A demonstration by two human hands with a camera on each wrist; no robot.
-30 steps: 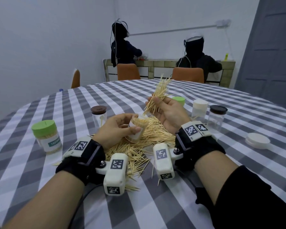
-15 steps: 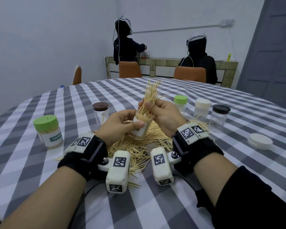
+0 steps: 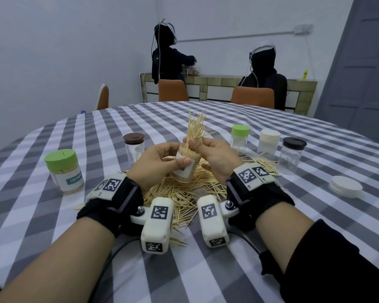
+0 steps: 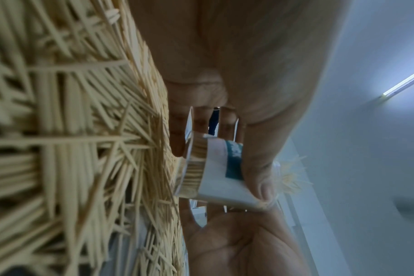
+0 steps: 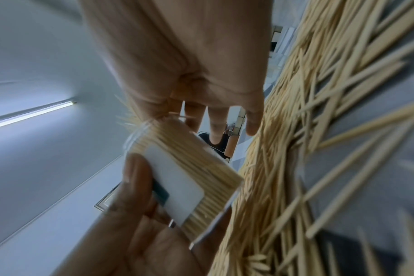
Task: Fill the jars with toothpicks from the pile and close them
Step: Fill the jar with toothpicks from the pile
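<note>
Toothpicks [image 3: 195,130] pinched in a bundle by the right hand [image 3: 217,158] stand nearly upright with lower ends at the mouth of the almost full jar [image 3: 185,166], which the left hand [image 3: 155,165] grips tilted above the pile [image 3: 184,193] on the desk [image 3: 271,215].

Six toothpick jars, one open jar [image 3: 185,166] in hand, two green-lidded [image 3: 62,169], two brown-lidded [image 3: 134,147], one white-lidded [image 3: 269,142], one loose white lid [image 3: 346,185], one toothpick pile [image 3: 184,193], two hands, three orange chairs [image 3: 172,90], two people at the back.
</note>
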